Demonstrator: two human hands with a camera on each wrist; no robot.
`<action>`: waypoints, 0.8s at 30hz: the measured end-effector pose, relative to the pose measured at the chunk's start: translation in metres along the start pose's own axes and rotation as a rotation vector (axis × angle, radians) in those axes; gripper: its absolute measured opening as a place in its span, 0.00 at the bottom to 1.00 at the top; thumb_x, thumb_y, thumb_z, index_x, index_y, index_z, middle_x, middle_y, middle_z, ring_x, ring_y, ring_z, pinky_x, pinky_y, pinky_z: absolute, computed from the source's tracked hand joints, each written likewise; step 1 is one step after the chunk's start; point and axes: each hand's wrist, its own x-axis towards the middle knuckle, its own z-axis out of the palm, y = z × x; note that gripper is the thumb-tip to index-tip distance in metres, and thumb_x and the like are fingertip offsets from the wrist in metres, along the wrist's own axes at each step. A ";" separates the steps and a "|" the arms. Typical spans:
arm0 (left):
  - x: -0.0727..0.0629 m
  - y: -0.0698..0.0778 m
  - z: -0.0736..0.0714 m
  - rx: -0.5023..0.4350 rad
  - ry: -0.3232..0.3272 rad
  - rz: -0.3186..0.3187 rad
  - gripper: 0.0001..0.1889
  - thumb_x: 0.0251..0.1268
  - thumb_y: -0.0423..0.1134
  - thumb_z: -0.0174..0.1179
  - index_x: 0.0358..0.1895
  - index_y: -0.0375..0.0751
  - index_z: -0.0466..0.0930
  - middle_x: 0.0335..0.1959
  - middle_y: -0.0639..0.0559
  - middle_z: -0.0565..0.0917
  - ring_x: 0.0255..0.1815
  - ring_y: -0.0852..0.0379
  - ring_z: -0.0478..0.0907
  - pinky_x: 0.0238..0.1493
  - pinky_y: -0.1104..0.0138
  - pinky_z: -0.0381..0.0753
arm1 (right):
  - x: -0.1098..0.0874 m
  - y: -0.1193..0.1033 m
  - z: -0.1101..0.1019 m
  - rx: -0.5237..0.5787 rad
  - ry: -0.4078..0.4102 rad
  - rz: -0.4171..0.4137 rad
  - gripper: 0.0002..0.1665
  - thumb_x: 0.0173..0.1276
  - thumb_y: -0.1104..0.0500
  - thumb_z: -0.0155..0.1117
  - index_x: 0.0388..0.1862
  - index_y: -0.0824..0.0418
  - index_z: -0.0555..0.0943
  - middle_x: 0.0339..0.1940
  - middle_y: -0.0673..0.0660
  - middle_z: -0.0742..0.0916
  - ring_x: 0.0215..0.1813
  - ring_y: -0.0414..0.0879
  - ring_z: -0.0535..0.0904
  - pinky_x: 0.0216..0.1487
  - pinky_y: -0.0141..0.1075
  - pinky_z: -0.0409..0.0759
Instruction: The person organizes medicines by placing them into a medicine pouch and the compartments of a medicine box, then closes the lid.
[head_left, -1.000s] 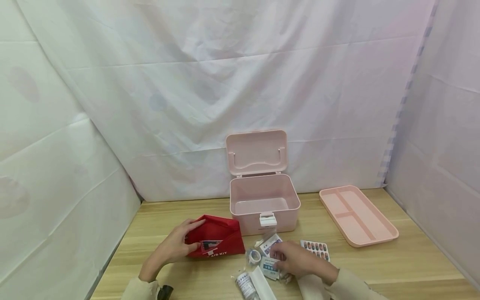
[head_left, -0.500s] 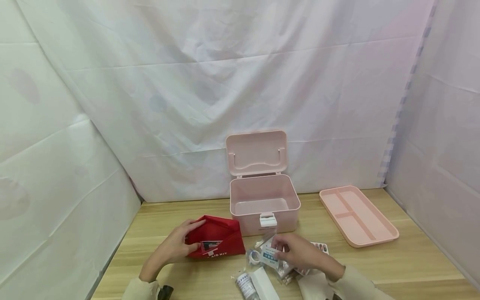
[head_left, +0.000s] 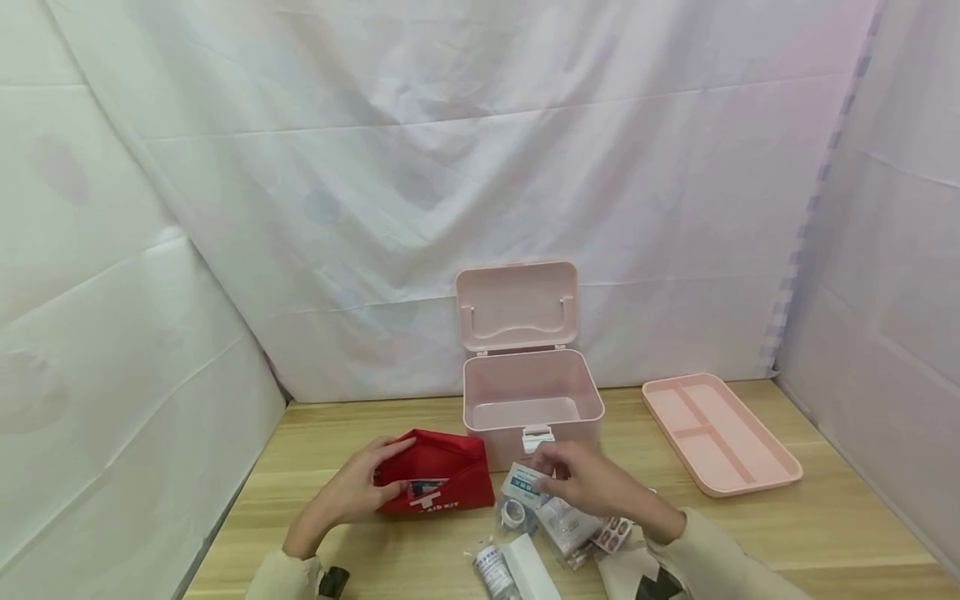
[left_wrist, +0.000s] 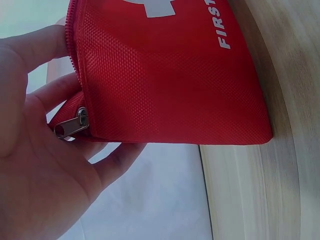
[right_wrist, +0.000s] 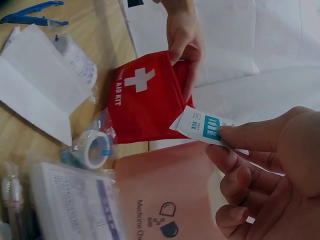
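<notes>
My left hand (head_left: 347, 493) grips the open end of a red first aid pouch (head_left: 471, 477), thumb at the front edge. In the left wrist view, a metal zip pull (left_wrist: 71, 124) hangs beside the palm. Something with a dark print shows inside the pouch mouth. To the right of the pouch, my right hand (head_left: 588, 477) pinches small white-and-teal sachets (right_wrist: 199, 124) between thumb and index finger. They appear to be more than one, slightly fanned. Beneath them lies a roll of tape (head_left: 513, 513) in clear wrapping.
Behind stands a pink medicine box (head_left: 495, 442) with its lid up. A divided pink tray (head_left: 716, 433) lies at right. In front are wrapped packets (head_left: 564, 523), a blister pack (head_left: 613, 535), a labelled roll (head_left: 493, 569), a white carton (head_left: 531, 568) and blue tweezers (right_wrist: 35, 17).
My right hand has picked the sachets off the pile and carried them up and left toward the pouch. The left hand has stayed on the pouch.
</notes>
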 end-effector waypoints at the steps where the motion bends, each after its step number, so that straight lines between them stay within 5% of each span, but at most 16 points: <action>1: 0.000 0.000 0.000 0.005 0.003 0.004 0.30 0.59 0.34 0.67 0.68 0.40 0.73 0.59 0.45 0.76 0.55 0.48 0.75 0.51 0.58 0.80 | 0.003 -0.002 0.000 -0.006 0.012 -0.010 0.06 0.64 0.63 0.69 0.35 0.53 0.81 0.27 0.41 0.80 0.29 0.32 0.72 0.31 0.29 0.74; 14: 0.001 0.001 0.003 0.010 0.030 0.045 0.30 0.58 0.33 0.67 0.66 0.37 0.74 0.57 0.44 0.77 0.53 0.49 0.76 0.50 0.61 0.80 | 0.034 -0.026 0.006 -0.056 0.057 -0.090 0.06 0.63 0.63 0.70 0.36 0.54 0.81 0.26 0.42 0.81 0.29 0.32 0.72 0.31 0.28 0.74; 24: 0.001 0.001 0.004 -0.008 0.004 -0.020 0.31 0.59 0.35 0.67 0.69 0.42 0.72 0.60 0.45 0.76 0.57 0.47 0.74 0.51 0.55 0.81 | 0.061 -0.048 0.014 -0.024 0.036 -0.070 0.06 0.64 0.64 0.70 0.37 0.56 0.82 0.28 0.44 0.83 0.29 0.34 0.72 0.31 0.29 0.74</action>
